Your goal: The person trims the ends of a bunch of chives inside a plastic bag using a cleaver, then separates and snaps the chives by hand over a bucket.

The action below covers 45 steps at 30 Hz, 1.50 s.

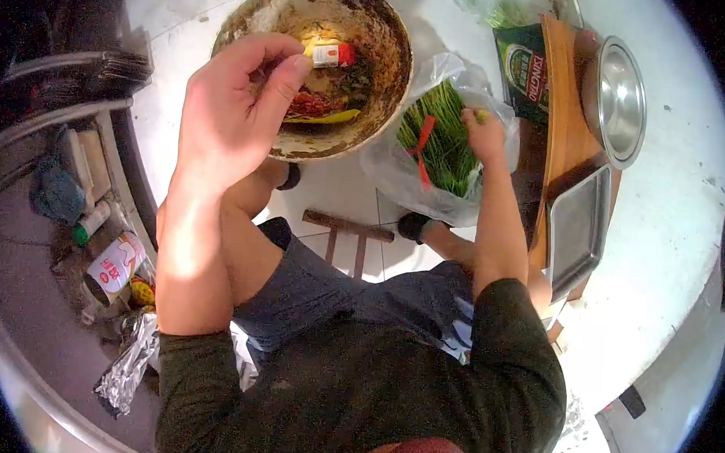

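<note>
– Left grip is hovering above the grimy basin, thumb and forefinger touching or nearly so; whether anything is sitting between them, I can't tell

– And the right grip?

– Its fingers are curling at the right edge of the greens, which are lying inside the open plastic bag; I can't tell whether stalks are being held or only touched

– What are you worrying about?

– Stray stalks, mainly. The bag is sitting just beside the basin's rim, so a loose pinch could be dropping pieces onto the red-and-white packet and yellow scrap lying in there. Squeezing hard is risking bruises, since stems this thin are probably creasing easily. A quick pull could also be dragging the floppy plastic along

– How are the greens looking?

– They're forming a dense, grassy bundle, long and narrow, mostly deep green with paler streaks showing. A red tie is running across them, one end trailing toward the wearer. Whether any are wilting, I can't tell from up here
</note>
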Tool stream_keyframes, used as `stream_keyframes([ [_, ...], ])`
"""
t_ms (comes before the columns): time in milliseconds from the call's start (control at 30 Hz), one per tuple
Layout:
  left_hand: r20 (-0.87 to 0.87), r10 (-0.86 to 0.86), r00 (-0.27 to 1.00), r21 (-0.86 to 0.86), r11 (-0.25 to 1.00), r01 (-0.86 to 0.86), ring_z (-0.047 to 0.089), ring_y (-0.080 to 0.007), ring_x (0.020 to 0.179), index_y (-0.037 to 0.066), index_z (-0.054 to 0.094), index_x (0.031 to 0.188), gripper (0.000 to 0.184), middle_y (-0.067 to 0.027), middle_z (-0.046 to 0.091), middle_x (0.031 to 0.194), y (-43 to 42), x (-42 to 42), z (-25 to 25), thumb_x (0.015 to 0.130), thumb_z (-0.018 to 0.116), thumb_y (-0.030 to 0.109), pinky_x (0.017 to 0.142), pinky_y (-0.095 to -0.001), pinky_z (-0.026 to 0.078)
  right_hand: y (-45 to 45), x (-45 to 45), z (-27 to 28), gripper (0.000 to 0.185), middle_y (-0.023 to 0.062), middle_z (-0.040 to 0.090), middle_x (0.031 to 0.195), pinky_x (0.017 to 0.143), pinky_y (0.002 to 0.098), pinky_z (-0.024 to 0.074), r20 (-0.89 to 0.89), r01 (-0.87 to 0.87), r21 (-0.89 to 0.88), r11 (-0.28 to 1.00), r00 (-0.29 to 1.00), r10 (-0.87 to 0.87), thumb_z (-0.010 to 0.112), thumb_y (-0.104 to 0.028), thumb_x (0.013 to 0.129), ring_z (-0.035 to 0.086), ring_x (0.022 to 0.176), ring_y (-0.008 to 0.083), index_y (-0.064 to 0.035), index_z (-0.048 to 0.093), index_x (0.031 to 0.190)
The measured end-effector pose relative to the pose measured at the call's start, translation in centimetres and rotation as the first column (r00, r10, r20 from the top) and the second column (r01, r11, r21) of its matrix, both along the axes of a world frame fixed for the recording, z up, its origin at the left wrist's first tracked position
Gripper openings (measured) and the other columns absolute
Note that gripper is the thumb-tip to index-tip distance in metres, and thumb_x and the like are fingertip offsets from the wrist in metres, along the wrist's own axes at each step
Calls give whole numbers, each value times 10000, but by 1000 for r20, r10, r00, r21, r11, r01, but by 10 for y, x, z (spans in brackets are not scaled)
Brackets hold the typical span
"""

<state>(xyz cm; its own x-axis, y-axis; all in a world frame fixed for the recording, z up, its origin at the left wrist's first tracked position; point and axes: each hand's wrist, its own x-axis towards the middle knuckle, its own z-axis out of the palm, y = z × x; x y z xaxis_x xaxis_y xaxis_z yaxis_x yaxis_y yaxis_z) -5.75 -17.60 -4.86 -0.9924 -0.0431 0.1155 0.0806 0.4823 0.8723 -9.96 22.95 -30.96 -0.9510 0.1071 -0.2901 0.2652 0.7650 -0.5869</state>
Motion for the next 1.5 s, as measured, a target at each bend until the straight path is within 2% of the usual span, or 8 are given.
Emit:
stream_keyframes([
  [200, 122, -74, 990, 18, 997, 72, 546, -81, 813, -18, 624, 1041, 215, -38, 644, 866, 0, 2, 5, 927, 595, 162, 750, -226, 453, 11, 17, 39, 263, 74, 646, 756, 678, 305, 459, -61, 192, -193, 962, 977, -207, 612, -276, 889, 593, 728, 140, -17, 654, 862],
  [300, -57, -61, 996, -24, 998, 60, 586, -139, 661, -10, 637, 979, 205, -92, 636, 733, 0, 2, -5, 911, 611, 182, 638, -269, 481, 15, 24, 41, 272, 65, 631, 734, 675, 302, 457, -7, -200, -49, 979, 980, 200, 605, -289, 896, 584, 708, 147, -23, 641, 849],
  [367, -76, -47, 996, 25, 998, 49, 594, -168, 664, 2, 639, 984, 220, -107, 641, 747, -3, 2, -12, 911, 611, 207, 646, -284, 484, 27, 18, 46, 208, 41, 630, 743, 677, 283, 459, -110, 78, -332, 940, 987, -120, 596, -231, 916, 565, 695, 129, -31, 631, 872],
  [433, -54, -55, 997, -5, 998, 55, 610, -181, 681, 6, 641, 990, 235, -115, 649, 767, -2, 3, -5, 912, 607, 226, 650, -291, 487, 24, 22, 53, 190, 33, 646, 783, 688, 266, 463, 39, -27, 4, 1000, 999, 27, 578, -212, 933, 569, 712, 109, -29, 624, 907],
  [633, -37, -41, 998, -73, 997, 39, 637, -265, 760, 38, 645, 1016, 285, -133, 671, 843, -2, 0, -10, 907, 596, 297, 715, -341, 493, 18, 29, 115, 215, 33, 659, 807, 700, 268, 462, -67, -175, -235, 956, 984, 164, 567, -208, 931, 577, 728, 116, -6, 637, 908],
  [767, 2, -34, 999, -55, 998, 34, 635, -267, 780, 36, 642, 1029, 302, -134, 672, 864, -5, -1, -13, 903, 597, 308, 724, -345, 491, 6, 36, 188, 204, 37, 657, 821, 653, 256, 486, -80, 181, -564, 805, 959, -272, 599, -210, 926, 594, 716, 110, -10, 632, 945],
  [967, -61, -46, 997, -142, 989, 36, 636, -287, 805, 36, 642, 1032, 317, -147, 668, 877, -8, -9, -25, 894, 600, 318, 739, -354, 492, 10, 42, 292, 124, 67, 592, 769, 754, 349, 513, -80, 145, -751, 645, 949, -306, 592, -145, 924, 628, 839, 230, -23, 567, 913],
  [1500, 14, -414, 910, 239, 885, 399, 584, -235, 1063, 6, 439, 1324, 627, -144, 599, 1170, 81, 79, 39, 795, 719, 194, 936, -350, 463, -138, 33, 356, 181, 79, 645, 802, 767, 397, 546, -4, -46, -966, 254, 986, 164, 586, -216, 925, 660, 820, 276, -37, 585, 902],
])
